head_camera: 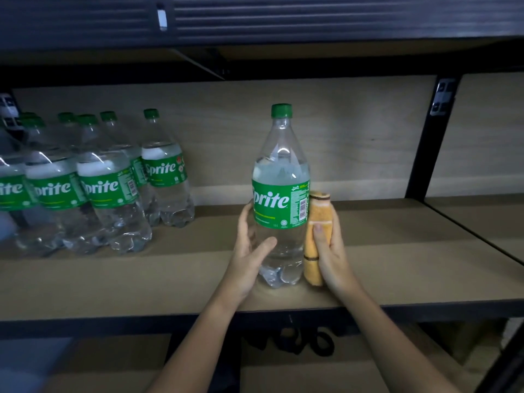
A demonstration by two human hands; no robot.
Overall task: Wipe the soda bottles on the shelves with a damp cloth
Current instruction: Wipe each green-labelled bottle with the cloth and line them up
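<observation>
A clear Sprite bottle (280,177) with a green cap and green label stands upright on the wooden shelf (141,279), near its front edge. My left hand (249,248) wraps around the bottle's lower left side. My right hand (330,251) presses a folded orange cloth (317,231) with dark stripes against the bottle's right side. Several more Sprite bottles (99,182) stand grouped at the left of the same shelf.
A dark metal upright (428,148) divides this shelf bay from the one to the right. The black front rail (113,321) runs below my wrists. A lower shelf (119,364) shows underneath, with dark looped objects (300,344) on it.
</observation>
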